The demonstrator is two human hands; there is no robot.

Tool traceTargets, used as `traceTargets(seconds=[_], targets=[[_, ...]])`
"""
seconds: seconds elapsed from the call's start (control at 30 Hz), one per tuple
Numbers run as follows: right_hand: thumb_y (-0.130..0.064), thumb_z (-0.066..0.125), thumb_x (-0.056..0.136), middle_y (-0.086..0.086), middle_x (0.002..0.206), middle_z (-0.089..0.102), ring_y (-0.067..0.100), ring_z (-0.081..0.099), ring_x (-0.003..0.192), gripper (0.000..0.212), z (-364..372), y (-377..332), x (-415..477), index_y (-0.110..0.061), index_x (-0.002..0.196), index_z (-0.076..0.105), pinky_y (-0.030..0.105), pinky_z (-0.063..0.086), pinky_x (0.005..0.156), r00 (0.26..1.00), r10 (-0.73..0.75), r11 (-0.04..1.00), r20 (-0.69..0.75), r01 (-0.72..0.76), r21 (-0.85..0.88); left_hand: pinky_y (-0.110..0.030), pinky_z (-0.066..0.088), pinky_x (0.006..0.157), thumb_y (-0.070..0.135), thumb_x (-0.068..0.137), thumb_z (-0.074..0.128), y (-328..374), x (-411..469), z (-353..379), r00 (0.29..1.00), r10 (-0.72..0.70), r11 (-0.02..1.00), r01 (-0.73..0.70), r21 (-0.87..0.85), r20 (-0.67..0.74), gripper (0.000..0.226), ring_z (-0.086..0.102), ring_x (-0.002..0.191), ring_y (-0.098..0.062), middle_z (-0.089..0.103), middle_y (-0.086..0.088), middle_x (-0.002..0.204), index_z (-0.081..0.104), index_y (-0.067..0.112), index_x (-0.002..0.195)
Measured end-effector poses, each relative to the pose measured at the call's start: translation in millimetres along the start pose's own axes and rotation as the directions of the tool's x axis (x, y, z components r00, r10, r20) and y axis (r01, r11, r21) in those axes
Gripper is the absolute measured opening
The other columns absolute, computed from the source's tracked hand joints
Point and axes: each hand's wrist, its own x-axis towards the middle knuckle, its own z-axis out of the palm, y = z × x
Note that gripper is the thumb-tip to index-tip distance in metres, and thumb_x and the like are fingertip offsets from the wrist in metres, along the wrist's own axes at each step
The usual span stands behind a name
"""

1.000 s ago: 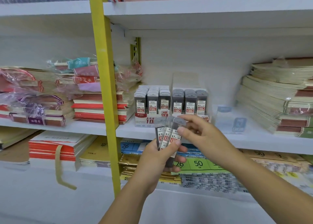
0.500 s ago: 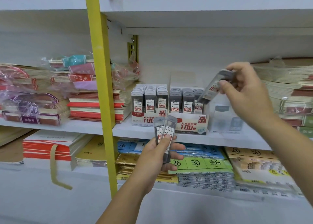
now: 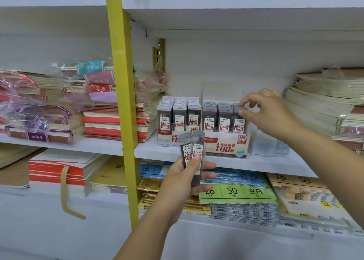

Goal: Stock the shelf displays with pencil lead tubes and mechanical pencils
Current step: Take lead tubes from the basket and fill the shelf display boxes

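Upright, caps up: two lead tubes point(image 3: 194, 151) gripped by the left hand point(image 3: 183, 183). The right hand point(image 3: 269, 112) pinches a third tube point(image 3: 239, 122) inside the 0.7 box point(image 3: 226, 147).

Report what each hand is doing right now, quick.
Left hand: grips two lead tubes.
Right hand: pinches the top of one lead tube standing in the display box.
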Motion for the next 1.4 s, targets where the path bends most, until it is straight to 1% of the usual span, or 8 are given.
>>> traceTargets(seconds=[0.2,0.33,0.53,0.7,0.87,1.0,1.2,1.4], targets=[[-0.036,0.052,0.097,-0.003,0.108,0.049,0.017,0.034,0.112,0.034,8,2,-8,-0.032,0.13,0.059,0.029,0.028,0.086,0.997,0.078,0.989,0.012,-0.076,-0.127,-0.028,0.062,0.067,0.049,0.083,0.056,1,-4,0,0.998,0.03,1.0,-0.03,0.004,0.047,0.04,0.076,0.091,-0.017,0.079,0.0,0.105,0.061,0.03,0.118],[-0.028,0.05,0.097,-0.004,0.106,0.06,0.008,0.042,0.1,0.028,5,-22,-47,-0.026,0.12,0.065,0.026,0.035,0.084,0.969,-0.054,0.997,-0.239,0.067,0.045,-0.025,0.06,0.065,0.05,0.083,0.057,3,-8,3,0.996,0.021,0.999,-0.025,0.041,0.083,0.045,0.076,0.09,-0.016,0.078,0.0,0.106,0.061,0.028,0.122],[-0.035,0.06,0.093,-0.023,0.102,0.067,-0.008,0.061,0.093,0.032,30,-64,-95,-0.048,0.122,0.055,0.01,0.046,0.075,0.958,-0.068,0.776,0.278,-0.125,0.619,-0.024,0.058,0.06,0.053,0.087,0.06,2,-15,10,0.991,-0.02,0.996,0.008,0.093,0.133,0.044,0.076,0.092,-0.02,0.078,-0.003,0.109,0.061,0.03,0.125],[-0.018,0.062,0.093,-0.012,0.097,0.073,0.003,0.068,0.088,0.021,31,-62,-97,-0.035,0.105,0.06,0.018,0.053,0.074,0.981,-0.043,0.692,0.189,-0.107,0.714,-0.023,0.056,0.056,0.051,0.091,0.056,2,-15,10,0.991,-0.036,0.995,0.025,0.093,0.128,0.043,0.075,0.086,-0.018,0.078,-0.006,0.107,0.057,0.029,0.128],[-0.024,0.059,0.093,-0.006,0.09,0.068,-0.003,0.065,0.072,0.019,1,-57,-78,-0.042,0.096,0.052,0.012,0.05,0.055,0.985,0.145,0.718,-0.09,-0.043,0.695,-0.027,0.058,0.051,0.03,0.106,0.042,4,-11,6,0.998,-0.025,1.0,0.026,-0.012,0.058,0.025,0.076,0.082,-0.024,0.078,-0.011,0.103,0.05,0.021,0.129],[-0.02,0.061,0.093,-0.011,0.088,0.063,0.002,0.062,0.072,0.025,-41,-41,-43,-0.042,0.094,0.051,0.02,0.053,0.06,0.959,0.022,0.856,-0.284,0.129,0.5,-0.029,0.061,0.057,0.026,0.104,0.049,4,-7,3,1.0,-0.008,1.0,0.008,-0.006,-0.023,0.02,0.077,0.092,-0.021,0.079,-0.004,0.099,0.059,0.021,0.12],[-0.023,0.064,0.09,-0.02,0.084,0.059,0.012,0.061,0.079,0.027,-33,-22,-10,-0.044,0.098,0.05,0.029,0.046,0.072,0.992,-0.119,0.985,-0.052,0.124,0.123,-0.027,0.061,0.059,0.029,0.101,0.055,5,-2,0,0.988,0.07,0.998,-0.068,0.017,-0.138,0.016,0.077,0.085,-0.016,0.077,0.001,0.086,0.069,0.028,0.108],[-0.028,0.068,0.087,-0.011,0.091,0.061,0.005,0.053,0.078,0.024,-5,-4,-3,-0.037,0.097,0.048,0.022,0.035,0.06,0.998,-0.001,0.987,0.062,-0.009,0.159,-0.024,0.06,0.061,0.032,0.102,0.054,2,1,1,0.983,0.123,0.989,-0.11,0.095,-0.134,0.014,0.076,0.079,-0.012,0.077,0.005,0.087,0.067,0.035,0.107]])
